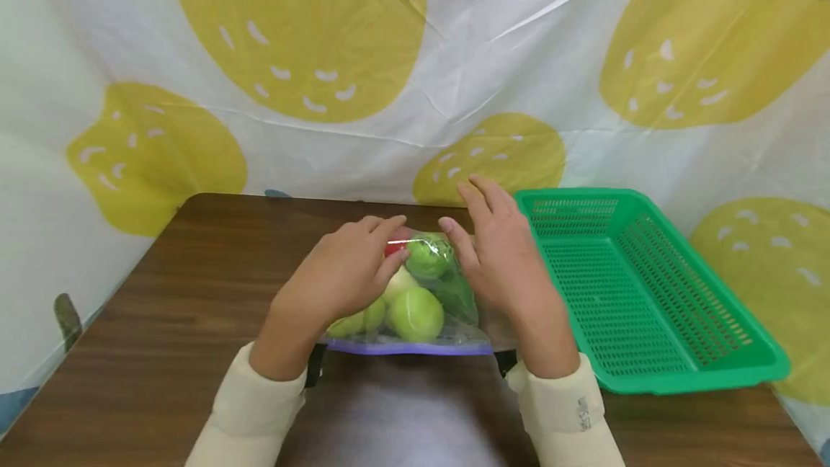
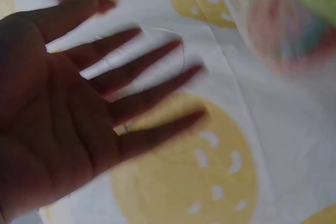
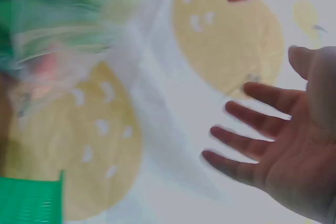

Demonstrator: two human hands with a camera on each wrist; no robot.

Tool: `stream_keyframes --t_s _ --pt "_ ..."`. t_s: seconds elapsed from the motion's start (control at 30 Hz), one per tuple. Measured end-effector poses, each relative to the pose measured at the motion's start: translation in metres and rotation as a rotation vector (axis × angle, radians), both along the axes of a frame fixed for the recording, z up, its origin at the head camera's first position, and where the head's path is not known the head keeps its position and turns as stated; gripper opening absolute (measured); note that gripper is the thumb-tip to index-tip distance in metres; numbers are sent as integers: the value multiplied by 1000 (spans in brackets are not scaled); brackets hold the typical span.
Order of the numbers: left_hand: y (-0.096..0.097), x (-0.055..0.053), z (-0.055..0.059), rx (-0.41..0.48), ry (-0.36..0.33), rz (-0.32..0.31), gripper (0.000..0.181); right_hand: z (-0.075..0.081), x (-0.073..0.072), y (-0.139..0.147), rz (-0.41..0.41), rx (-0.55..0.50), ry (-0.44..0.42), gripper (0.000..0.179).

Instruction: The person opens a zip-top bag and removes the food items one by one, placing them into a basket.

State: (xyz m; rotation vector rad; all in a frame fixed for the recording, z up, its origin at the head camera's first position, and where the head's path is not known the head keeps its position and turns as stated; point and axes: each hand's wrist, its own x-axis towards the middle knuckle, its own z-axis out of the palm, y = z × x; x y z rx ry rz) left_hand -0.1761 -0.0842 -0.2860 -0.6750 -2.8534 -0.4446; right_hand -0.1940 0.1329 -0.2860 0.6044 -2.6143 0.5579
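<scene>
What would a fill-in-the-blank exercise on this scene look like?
The basket is coloured ____.
The hand nearer the basket is the person's ____ one.
The clear bag has a ____ strip along its near edge.
The large printed fruits on the cloth are ____.

Missing words: green; right; purple; yellow.

Tabletop spot before a fruit-print cloth [image 1: 519,27]; home or studio, the room type cannot be told.
A dark wood-grain table [image 1: 214,272] spreads beneath the left hand [image 1: 344,265] and right hand [image 1: 502,254]; past them the creased white cloth, printed with yellow fruit, rises like a backdrop, hiding any room behind.
</scene>
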Motion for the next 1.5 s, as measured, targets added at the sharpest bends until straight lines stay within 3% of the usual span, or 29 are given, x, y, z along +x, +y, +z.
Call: stream_keyframes --t_s 0.1,0.2,0.3,0.4,0.53,0.67,0.83,0.97,1.23,1.37,1.5 --pt "-12 9 -3 -19 226 -187 35 8 13 -4 118 -72 244 39" --pt "-27 21 -18 -62 441 -331 27 7 32 -11 253 -81 432 21" --pt "-45 35 -39 -110 553 -402 33 -1 50 -19 369 -38 539 15" --pt "-63 46 -57 -160 547 -392 47 -14 60 -28 449 46 577 11" --pt "-81 51 -73 -214 496 -312 58 -37 65 -41 515 159 572 14" --pt "-93 45 -85 -244 539 -255 52 -58 65 -54 548 238 552 17" --pt "-104 37 -98 -243 608 -257 33 -74 63 -64 552 287 539 17" --pt "-110 34 -104 -214 619 -272 23 -77 62 -69 546 298 544 17" --pt "-110 30 -106 -199 627 -280 29 -76 59 -76 522 281 544 17" --pt "-106 28 -106 -117 636 -297 18 -74 57 -79 519 251 551 17" --pt "-100 27 -106 -23 589 -309 15 -70 54 -82 502 223 567 16"
